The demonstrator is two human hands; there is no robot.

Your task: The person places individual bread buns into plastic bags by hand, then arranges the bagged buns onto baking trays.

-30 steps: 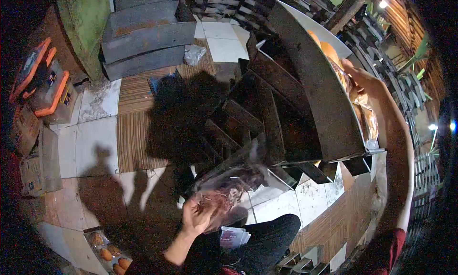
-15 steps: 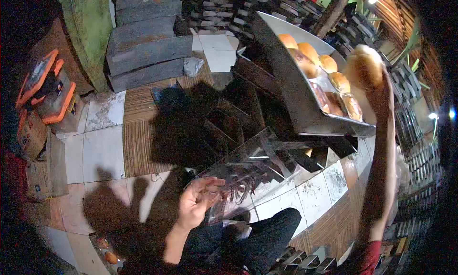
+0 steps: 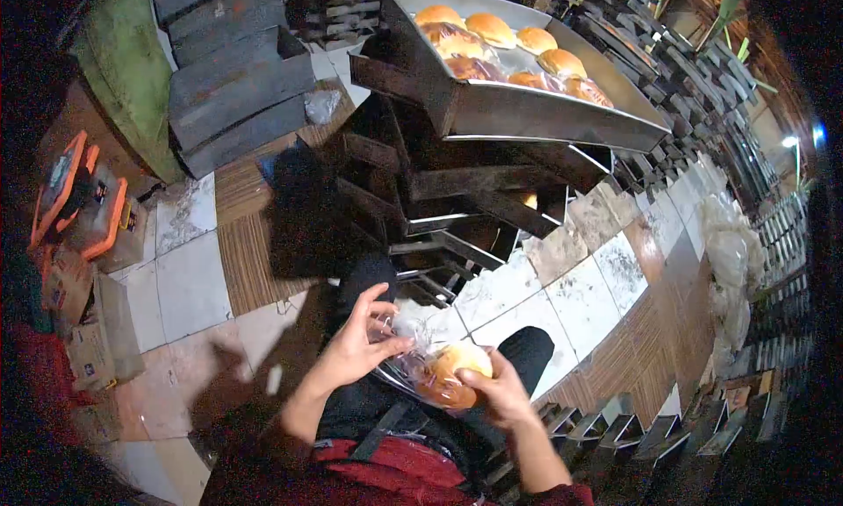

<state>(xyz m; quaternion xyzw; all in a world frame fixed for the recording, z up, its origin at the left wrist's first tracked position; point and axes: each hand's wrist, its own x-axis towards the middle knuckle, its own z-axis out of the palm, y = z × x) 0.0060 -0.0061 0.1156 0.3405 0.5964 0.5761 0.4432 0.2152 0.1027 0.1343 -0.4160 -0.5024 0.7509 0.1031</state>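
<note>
Right hand grip clamped on bun | left hand pinches clear bag, 9 o'clock of bun | advise wider bag mouth.

The right hand is no longer raised at the far tray. It is now down near the lap and grips a bun taken from that tray. The bun now sits in the mouth of the plastic bag. The bag, stretched out before, is now bunched against the left hand, which pinches its edge.
</note>
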